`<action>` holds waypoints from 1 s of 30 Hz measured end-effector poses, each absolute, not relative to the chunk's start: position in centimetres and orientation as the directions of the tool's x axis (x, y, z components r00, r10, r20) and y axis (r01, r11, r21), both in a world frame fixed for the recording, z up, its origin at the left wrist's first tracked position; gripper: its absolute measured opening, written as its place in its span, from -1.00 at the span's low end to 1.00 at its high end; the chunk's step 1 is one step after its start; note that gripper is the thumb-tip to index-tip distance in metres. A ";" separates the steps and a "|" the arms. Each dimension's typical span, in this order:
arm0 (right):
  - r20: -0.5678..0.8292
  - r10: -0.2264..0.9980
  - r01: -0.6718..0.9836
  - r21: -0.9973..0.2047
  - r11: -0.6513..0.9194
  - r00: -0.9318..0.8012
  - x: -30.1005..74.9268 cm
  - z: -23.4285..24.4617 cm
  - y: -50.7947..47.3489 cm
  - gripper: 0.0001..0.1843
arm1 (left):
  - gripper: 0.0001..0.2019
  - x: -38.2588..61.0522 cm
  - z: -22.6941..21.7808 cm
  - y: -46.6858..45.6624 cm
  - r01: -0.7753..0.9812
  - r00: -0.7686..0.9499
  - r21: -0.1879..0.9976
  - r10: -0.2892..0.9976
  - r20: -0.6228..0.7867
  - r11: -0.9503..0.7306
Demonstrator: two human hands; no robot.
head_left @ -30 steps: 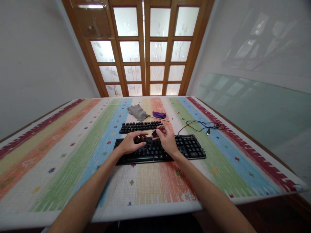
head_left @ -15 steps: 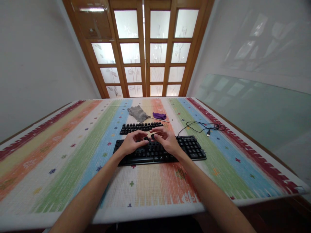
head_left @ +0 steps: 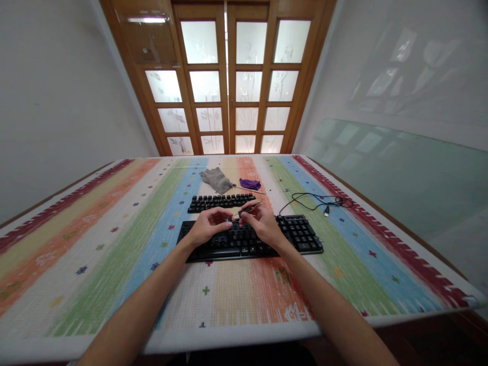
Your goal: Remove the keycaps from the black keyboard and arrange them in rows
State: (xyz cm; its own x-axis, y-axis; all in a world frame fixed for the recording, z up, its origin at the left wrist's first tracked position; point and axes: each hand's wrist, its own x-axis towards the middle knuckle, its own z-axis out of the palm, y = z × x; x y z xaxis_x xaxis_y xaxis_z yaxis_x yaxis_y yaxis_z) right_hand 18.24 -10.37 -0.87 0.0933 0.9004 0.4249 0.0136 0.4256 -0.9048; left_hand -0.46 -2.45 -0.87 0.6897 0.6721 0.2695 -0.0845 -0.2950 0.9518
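Both my hands hover over the middle of a black full-size keyboard point(head_left: 305, 235) on the striped mat. My right hand point(head_left: 264, 227) is closed in a pinch on a thin metal wire tool point(head_left: 252, 207) whose end points to the left. My left hand point(head_left: 208, 227) is closed too, its thumb and forefinger pinching a small dark piece point(head_left: 233, 219), apparently a keycap, at the tool's tip. The fingertips of both hands meet there, just above the keys.
A smaller black keyboard point(head_left: 217, 202) lies behind the large one. Farther back are a grey cloth point(head_left: 216, 178), a purple cloth point(head_left: 250, 182) and a thin stick point(head_left: 251, 189). A black cable point(head_left: 305, 195) with a USB plug point(head_left: 327, 208) lies to the right. The colourful mat point(head_left: 114, 239) covers the table.
My right hand lowered the tool toward the keys and lifted slightly again. My left hand came off the keys and now pinches at the tool's tip.
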 end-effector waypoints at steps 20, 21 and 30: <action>0.651 0.758 0.470 -0.684 0.558 0.047 17.7 -1.3 -10.8 -0.87 | -0.49 -0.1 -1.6 -1.7 -0.126 0.641 0.958 0.716 0.276 -0.257; 0.660 0.750 0.486 -0.670 0.561 0.043 17.7 -1.4 -10.7 -0.87 | -0.46 -0.1 -1.6 -1.8 -0.137 0.645 0.960 0.713 0.275 -0.246; 0.641 0.766 0.524 -0.667 0.529 0.043 17.9 -1.5 -10.7 -0.87 | -0.54 -0.1 -1.4 -2.1 -0.114 0.611 0.954 0.738 0.286 -0.276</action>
